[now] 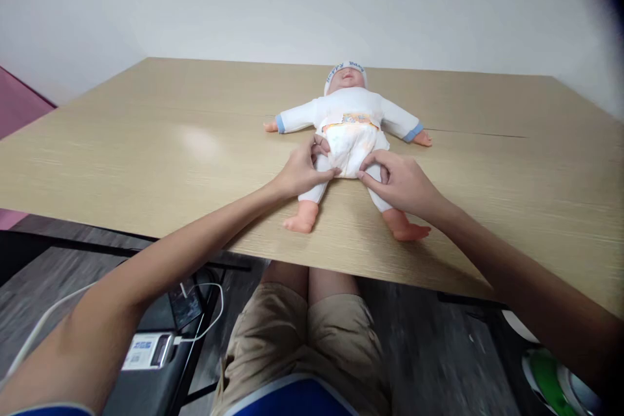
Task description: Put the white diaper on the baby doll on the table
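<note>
A baby doll [347, 101] in a white outfit with blue cuffs and a lettered white cap lies on its back, feet towards me. Around its hips sits a white diaper [348, 146] with an orange patterned waistband. My left hand [309, 166] is closed at the diaper's left leg edge, thumb and fingers pinching there. At the opposite leg edge, my right hand [394, 179] pinches the diaper between thumb and fingers. Both hands partly cover the doll's thighs. The doll's bare feet point outwards.
The wooden table [146, 156] has its front edge just before my lap. A black chair [141, 390] at lower left carries a white power bank [149, 350] with a cable. A green and white round object [550, 374] is at lower right. Behind the table is a white wall.
</note>
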A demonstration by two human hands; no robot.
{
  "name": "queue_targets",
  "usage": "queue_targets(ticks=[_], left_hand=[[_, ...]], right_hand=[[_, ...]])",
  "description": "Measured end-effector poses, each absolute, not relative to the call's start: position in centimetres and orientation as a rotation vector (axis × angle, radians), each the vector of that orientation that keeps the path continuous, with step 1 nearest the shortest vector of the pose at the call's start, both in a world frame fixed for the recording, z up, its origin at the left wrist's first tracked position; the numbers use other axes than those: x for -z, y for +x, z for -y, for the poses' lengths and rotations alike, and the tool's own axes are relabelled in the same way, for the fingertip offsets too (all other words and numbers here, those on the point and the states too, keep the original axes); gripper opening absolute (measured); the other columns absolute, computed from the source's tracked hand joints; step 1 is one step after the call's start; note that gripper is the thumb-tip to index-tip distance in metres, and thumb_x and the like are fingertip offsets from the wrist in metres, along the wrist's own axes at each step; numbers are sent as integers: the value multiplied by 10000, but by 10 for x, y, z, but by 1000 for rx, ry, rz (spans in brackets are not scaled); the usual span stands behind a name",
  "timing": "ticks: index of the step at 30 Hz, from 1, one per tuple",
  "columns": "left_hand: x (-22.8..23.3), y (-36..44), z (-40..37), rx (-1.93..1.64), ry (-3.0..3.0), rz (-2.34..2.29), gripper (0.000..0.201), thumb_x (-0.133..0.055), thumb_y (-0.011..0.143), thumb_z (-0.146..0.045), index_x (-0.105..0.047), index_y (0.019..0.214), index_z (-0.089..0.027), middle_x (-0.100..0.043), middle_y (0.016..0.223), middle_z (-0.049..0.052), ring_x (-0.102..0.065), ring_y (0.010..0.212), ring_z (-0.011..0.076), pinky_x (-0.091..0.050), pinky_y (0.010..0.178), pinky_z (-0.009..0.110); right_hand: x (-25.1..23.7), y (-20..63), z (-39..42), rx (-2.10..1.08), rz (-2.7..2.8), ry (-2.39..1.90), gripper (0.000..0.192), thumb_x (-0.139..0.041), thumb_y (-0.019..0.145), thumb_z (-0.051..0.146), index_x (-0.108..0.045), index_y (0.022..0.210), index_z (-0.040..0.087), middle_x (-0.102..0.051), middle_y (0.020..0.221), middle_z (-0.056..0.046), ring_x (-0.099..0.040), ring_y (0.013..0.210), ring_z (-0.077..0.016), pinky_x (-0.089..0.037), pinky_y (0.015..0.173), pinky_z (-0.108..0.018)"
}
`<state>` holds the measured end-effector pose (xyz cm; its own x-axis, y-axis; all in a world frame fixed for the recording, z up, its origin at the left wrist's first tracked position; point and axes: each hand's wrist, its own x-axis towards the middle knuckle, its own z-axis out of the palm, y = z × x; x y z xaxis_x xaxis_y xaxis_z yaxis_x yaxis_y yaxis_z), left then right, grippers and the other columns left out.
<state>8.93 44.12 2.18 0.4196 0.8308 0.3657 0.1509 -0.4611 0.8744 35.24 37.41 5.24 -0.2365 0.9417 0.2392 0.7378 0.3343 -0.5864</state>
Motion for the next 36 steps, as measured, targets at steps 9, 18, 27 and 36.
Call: queue_targets(ticks=[9,18,27,36], left_hand=[[-16,89,-433,-1155,1633,-989,628,-1063,717,-321,-630,1159,-219,-783,1047,37,-744,1014,233,-543,952,396],[-37,83,-427,-918,1696,-980,359,-987,857,-427,-841,1089,-196,-823,1098,65,-719,996,240,-516,882,389],[-47,76,-445,-711,1550,-805,378,-919,952,-545,-792,1055,-204,-794,1068,113,-748,991,275,-594,839,427],[-54,72,-447,-663,1466,-827,410,-955,925,-494,-759,1122,-193,-829,1226,122,-780,1145,284,-612,1005,459]], right_hand=[[-46,353,-365,-472,1917,-1518,311,-699,1058,500,-798,1171,228,-476,617,35,-439,573,-128,-325,675,-317],[-45,348,-351,-411,2021,-1433,310,-679,1072,448,-791,1283,252,-793,1144,-73,-647,962,-241,-463,888,-381],[-45,347,-357,-528,1897,-1567,384,-740,993,557,-705,1217,247,-578,786,-20,-485,678,-174,-378,683,-327],[-42,351,-366,-513,1624,-1559,576,-848,932,692,-609,1186,233,-835,1130,-90,-578,666,-161,-493,727,-369]])
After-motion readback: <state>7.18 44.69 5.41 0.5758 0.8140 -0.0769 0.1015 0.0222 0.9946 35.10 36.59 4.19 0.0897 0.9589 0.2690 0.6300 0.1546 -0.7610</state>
